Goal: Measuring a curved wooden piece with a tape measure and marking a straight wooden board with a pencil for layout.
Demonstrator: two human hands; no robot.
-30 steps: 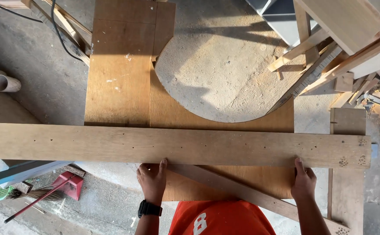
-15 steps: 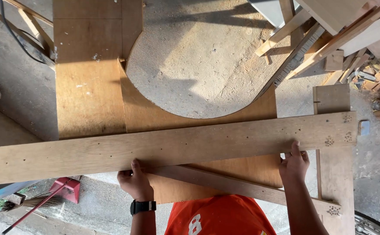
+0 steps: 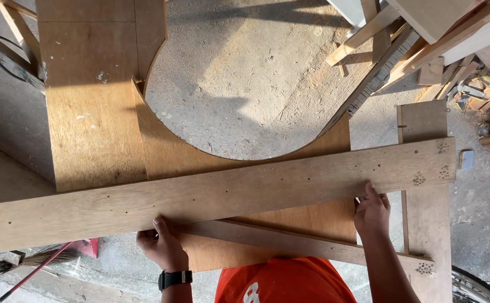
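Sawdust-strewn concrete floor (image 3: pixel 245 73) lay under everything, and across it we held a long pale wooden plank (image 3: pixel 217 193) dotted with small nail holes, slanting from lower left up to upper right. A second earlier that plank had lain level across the view; half a second ago it had begun to tip, and now its right end stood higher and its left end lower, so we judged the board was being swung round over the pieces beneath. Our left hand (image 3: pixel 161 247), a black watch on its wrist, gripped the plank's near edge with the fingers curled under and the thumb on top; our right hand (image 3: pixel 373 212) clasped the same edge nearer the right end, fingers wrapped over it. Both hands had shifted left with the turn. Under the plank sat a brown plywood sheet with a rounded cut-out (image 3: pixel 172 151), a plain rectangular plywood panel (image 3: pixel 93 101) lying on its left part, and a narrow wooden strip (image 3: pixel 290 241) running slantwise just above our orange shirt (image 3: pixel 284 280). Stacked offcuts of timber (image 3: pixel 441 45) crowded the upper right corner. We saw no packages or signs; the only marks were clusters of nail holes near the plank's right end. A red-handled broom (image 3: pixel 32 266) lay at the lower left.
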